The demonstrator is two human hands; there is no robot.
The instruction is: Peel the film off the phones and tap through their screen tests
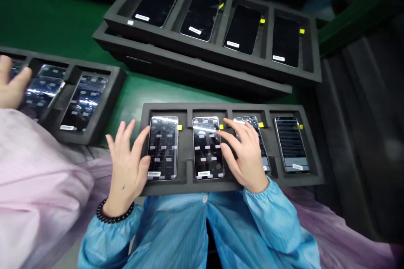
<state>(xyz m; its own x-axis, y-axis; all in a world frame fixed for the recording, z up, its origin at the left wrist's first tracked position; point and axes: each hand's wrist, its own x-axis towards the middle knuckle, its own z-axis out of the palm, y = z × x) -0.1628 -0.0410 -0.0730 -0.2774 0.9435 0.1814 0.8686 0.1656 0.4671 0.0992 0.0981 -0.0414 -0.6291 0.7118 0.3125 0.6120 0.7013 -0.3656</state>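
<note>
A black foam tray (232, 108) lies in front of me with several phones in its slots. My left hand (128, 164) rests at the tray's left edge, fingers spread, thumb touching the side of the first phone (163, 147). My right hand (244, 155) lies over the third phone (255, 132), its index finger reaching onto the lit screen of the second phone (206, 147). The fourth phone (291, 143) sits untouched at the right. Neither hand holds anything. I wear blue sleeves and a black bead bracelet (109, 214) on the left wrist.
Two stacked black trays (202, 56) with several dark phones stand behind on the green surface. To the left is another tray (104, 105) of lit phones, where a co-worker's hand (12, 86) and pink sleeve (34, 176) reach in.
</note>
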